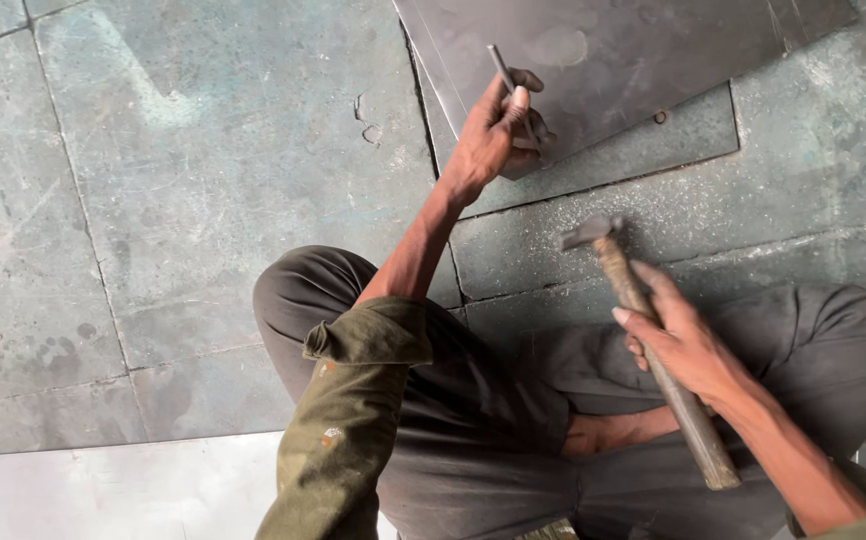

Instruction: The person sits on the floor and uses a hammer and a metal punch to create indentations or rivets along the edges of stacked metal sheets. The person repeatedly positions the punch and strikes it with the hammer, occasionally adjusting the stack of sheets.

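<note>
My left hand [493, 130] is closed around a thin metal punch [506, 75], thumb pressed along its side, the rod slanting up and away from me with its lower end hidden behind my fingers. That hand sits at the near corner of a grey metal sheet [613, 50] lying on the floor [203, 150]. My right hand [688, 345] is gripping a hammer [643, 330] by its worn wooden handle — fingers wrapped round the middle of it, the butt end sticking out toward me. The hammer's dark head is raised above the floor, near the sheet's edge but apart from the punch.

I'm squatting, my knees in dark trousers [493, 400] spread under both arms, an olive sleeve [353, 400] rolled up on my left arm. A second sheet lies under the first — its edge shows a small hole [660, 117]. A pale, shiny sheet [103, 490] lies on the floor to my left.
</note>
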